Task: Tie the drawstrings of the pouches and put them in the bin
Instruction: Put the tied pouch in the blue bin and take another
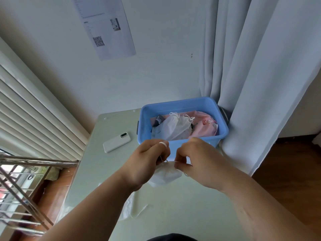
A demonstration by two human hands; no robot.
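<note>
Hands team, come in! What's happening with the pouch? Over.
Left hand, right hand pinching drawstring, mid-tie. White pouch under hands, not yet in blue bin. Phone off left, clear.

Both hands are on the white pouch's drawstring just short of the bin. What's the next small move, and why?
Probably draw the hands apart to tighten the tie: the left hand has the drawstring looped over a finger, the right hand pinches another part, and the white pouch hangs outside the blue bin.
</note>
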